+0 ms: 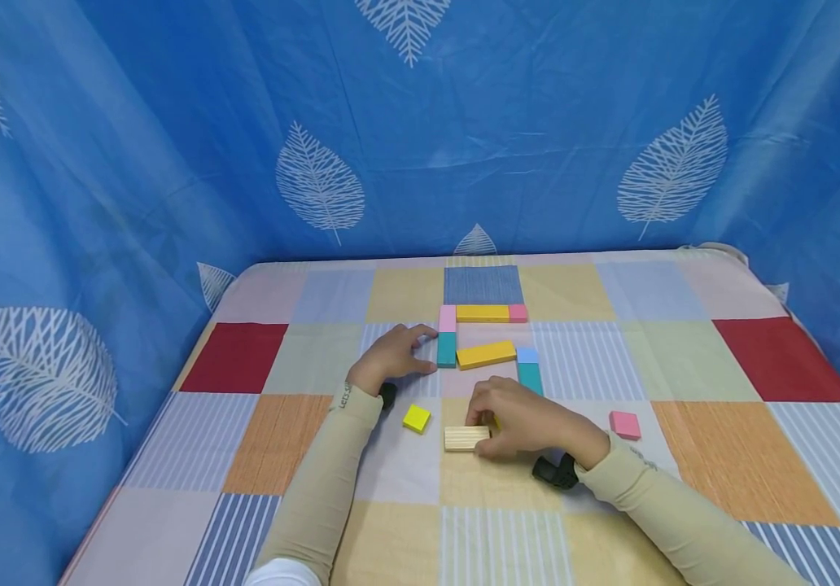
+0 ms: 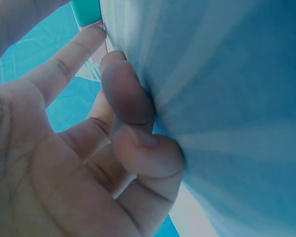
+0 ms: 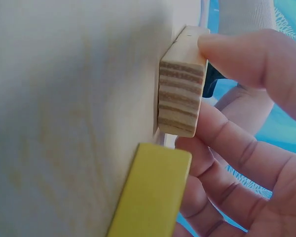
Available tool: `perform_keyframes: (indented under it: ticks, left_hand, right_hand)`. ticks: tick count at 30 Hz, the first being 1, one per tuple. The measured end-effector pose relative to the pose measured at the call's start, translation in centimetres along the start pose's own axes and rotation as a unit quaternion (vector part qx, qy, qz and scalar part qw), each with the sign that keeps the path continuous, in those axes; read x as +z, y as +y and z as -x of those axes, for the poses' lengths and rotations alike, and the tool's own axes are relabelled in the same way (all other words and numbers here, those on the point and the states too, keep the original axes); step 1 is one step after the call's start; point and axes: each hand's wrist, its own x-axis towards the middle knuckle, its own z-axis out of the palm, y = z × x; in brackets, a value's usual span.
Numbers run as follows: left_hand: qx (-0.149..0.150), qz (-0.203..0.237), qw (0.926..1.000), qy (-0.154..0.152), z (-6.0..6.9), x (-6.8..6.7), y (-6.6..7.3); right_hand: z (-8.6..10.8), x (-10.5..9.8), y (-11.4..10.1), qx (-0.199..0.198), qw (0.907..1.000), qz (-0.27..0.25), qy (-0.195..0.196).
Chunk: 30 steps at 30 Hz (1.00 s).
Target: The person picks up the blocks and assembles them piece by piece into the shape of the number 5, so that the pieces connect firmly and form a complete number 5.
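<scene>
My right hand (image 1: 526, 419) pinches a plain wooden block (image 1: 465, 439) low over the cloth. In the right wrist view its grained end (image 3: 180, 96) shows between thumb and fingers, and a yellow block (image 3: 150, 192) lies close by, mostly hidden by the hand in the head view. To the left, my left hand (image 1: 394, 358) rests on the cloth with loosely bent fingers, beside a teal block (image 1: 446, 350). Whether a fingertip touches that block I cannot tell. Above it lies a light pink block (image 1: 448, 318), joined by an orange-yellow block (image 1: 482, 313) and a pink block (image 1: 518, 313).
Inside the arrangement another orange-yellow block (image 1: 486, 355) lies slanted. At its right end are a light blue block (image 1: 527, 356) and a second teal block (image 1: 530, 378). A yellow square block (image 1: 416, 418) and a pink square block (image 1: 624, 425) lie apart on the patchwork cloth (image 1: 493, 529).
</scene>
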Motion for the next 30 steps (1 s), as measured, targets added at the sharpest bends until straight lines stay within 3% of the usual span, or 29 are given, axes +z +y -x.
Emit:
perform_keyframes:
  ticks: [30]
  left_hand:
    - [-0.009,-0.001,1.0,0.003,0.06,-0.02,0.16]
  right_hand:
    - [0.14,-0.68,0.35,0.039,0.999,0.0,0.02]
